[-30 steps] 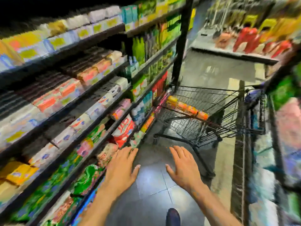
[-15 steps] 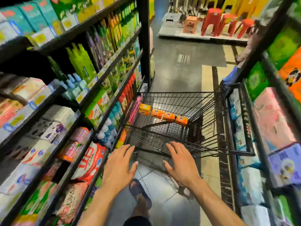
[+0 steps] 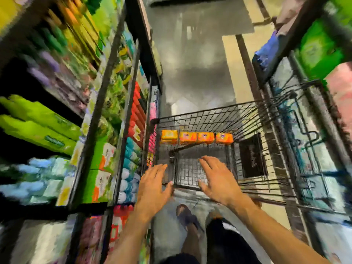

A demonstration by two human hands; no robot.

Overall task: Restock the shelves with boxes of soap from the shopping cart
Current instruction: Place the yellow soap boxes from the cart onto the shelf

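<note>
Four orange cardboard soap boxes (image 3: 197, 137) lie in a row at the far wall of the black wire shopping cart (image 3: 209, 115). That cart was well ahead a second ago. Its near end is now under the left hand (image 3: 154, 185) and right hand (image 3: 219, 180), fingers (image 3: 208, 165) spread and holding nothing, so picking can likely begin.

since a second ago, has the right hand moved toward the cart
Yes. The right hand has moved forward, from well short of the shopping cart, parked by the red bottles, to over its near rim.
</note>
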